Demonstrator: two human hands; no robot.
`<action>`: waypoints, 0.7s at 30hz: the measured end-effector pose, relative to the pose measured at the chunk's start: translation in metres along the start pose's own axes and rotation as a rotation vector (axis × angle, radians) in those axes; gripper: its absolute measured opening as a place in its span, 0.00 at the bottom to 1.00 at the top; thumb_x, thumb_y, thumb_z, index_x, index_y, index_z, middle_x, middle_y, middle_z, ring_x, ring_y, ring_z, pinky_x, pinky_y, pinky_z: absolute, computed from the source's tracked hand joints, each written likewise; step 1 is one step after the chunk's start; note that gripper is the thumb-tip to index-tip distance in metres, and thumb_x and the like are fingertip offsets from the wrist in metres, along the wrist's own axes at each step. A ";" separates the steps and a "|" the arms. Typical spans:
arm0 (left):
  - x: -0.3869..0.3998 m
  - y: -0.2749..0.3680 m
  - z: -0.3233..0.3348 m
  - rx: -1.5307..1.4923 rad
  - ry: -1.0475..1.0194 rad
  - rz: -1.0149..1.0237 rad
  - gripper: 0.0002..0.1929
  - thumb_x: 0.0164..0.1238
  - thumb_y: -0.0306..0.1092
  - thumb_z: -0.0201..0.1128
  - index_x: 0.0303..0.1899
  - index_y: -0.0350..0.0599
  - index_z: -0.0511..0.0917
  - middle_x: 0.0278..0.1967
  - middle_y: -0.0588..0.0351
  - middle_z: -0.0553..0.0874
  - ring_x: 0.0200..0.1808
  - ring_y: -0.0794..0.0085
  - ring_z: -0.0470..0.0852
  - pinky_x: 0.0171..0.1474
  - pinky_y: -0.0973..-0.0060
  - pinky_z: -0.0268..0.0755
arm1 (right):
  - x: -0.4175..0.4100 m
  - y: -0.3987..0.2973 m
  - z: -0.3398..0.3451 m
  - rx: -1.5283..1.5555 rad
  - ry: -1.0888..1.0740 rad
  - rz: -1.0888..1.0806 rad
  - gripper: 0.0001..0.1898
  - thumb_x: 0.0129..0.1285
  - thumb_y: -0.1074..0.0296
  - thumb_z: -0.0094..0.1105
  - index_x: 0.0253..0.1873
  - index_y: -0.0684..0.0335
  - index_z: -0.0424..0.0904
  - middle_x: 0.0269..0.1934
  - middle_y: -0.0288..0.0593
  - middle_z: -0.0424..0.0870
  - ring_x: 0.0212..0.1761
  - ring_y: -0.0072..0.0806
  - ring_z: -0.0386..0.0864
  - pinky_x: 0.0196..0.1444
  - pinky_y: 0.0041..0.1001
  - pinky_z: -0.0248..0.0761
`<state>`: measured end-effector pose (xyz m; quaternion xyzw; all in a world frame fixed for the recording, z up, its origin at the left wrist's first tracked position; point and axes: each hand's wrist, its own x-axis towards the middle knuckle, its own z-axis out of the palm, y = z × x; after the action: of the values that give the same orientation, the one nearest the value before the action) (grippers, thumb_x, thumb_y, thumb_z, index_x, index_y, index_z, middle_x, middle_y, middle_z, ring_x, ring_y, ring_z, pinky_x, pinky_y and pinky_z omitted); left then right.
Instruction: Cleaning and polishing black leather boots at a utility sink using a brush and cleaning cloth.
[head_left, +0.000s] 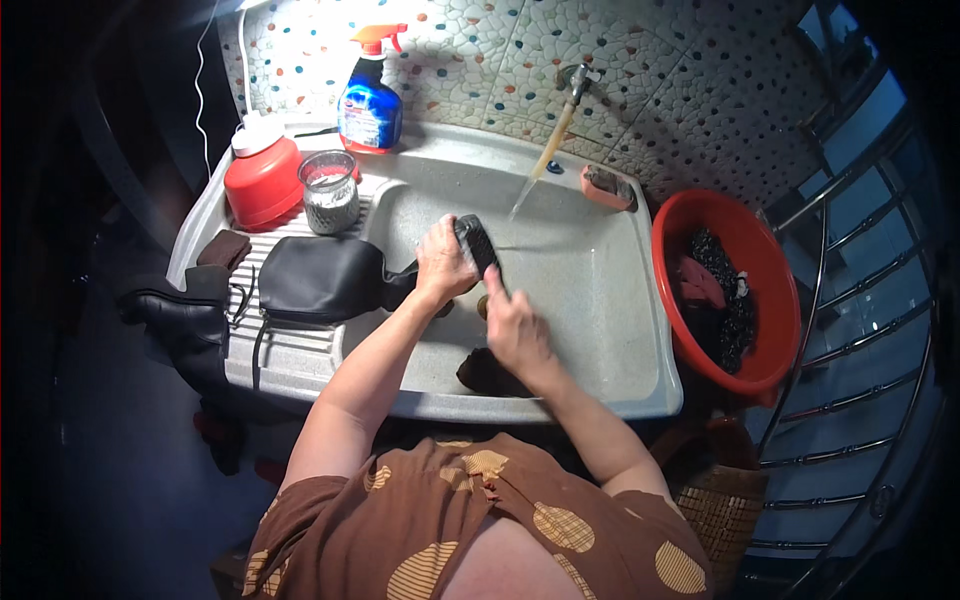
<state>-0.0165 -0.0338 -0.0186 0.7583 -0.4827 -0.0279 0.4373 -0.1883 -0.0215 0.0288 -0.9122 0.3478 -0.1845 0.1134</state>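
A black leather boot (322, 279) lies with its shaft across the ribbed drainboard and its foot over the sink basin (585, 300). My left hand (444, 259) grips the foot end, and the dark treaded sole (478, 244) faces up. Against the lower end of that sole is my right hand (517, 330), index finger extended and the other fingers curled. It is blurred, and whether it holds something thin and dark cannot be made out. Below it in the basin rests a dark brown object (487, 373). Another black boot (187, 319) hangs over the drainboard's left edge.
Water runs from the wall tap (577, 82). A spray bottle (371, 105), red container (262, 184), glass jar of white powder (330, 196) and brown sponge-like block (225, 249) line the left. A pink soap dish (606, 189) sits right. Beyond stands a red basin (664, 285) holding cloths, beside metal railings (840, 409).
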 end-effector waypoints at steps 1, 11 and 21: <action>-0.001 -0.005 -0.003 -0.030 -0.037 0.017 0.47 0.41 0.51 0.74 0.62 0.35 0.61 0.53 0.39 0.72 0.56 0.46 0.71 0.60 0.55 0.63 | -0.006 0.000 0.008 0.012 -0.016 -0.018 0.27 0.66 0.65 0.50 0.70 0.56 0.64 0.31 0.64 0.76 0.31 0.60 0.79 0.36 0.52 0.74; 0.001 -0.001 -0.006 -0.019 -0.017 0.007 0.48 0.42 0.55 0.73 0.62 0.38 0.59 0.51 0.41 0.72 0.54 0.47 0.71 0.55 0.47 0.62 | 0.003 -0.002 0.007 -0.014 0.062 -0.040 0.26 0.66 0.66 0.50 0.69 0.57 0.65 0.31 0.62 0.75 0.30 0.58 0.81 0.35 0.50 0.76; -0.003 0.008 -0.012 0.015 -0.003 0.040 0.44 0.44 0.48 0.73 0.62 0.36 0.61 0.49 0.39 0.74 0.52 0.45 0.73 0.57 0.54 0.63 | 0.021 -0.005 -0.006 -0.089 0.050 0.013 0.25 0.66 0.66 0.48 0.69 0.58 0.65 0.32 0.64 0.77 0.30 0.57 0.81 0.35 0.48 0.76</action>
<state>-0.0186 -0.0254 -0.0066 0.7517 -0.4986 -0.0167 0.4314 -0.1729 -0.0323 0.0414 -0.9092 0.3642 -0.1910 0.0653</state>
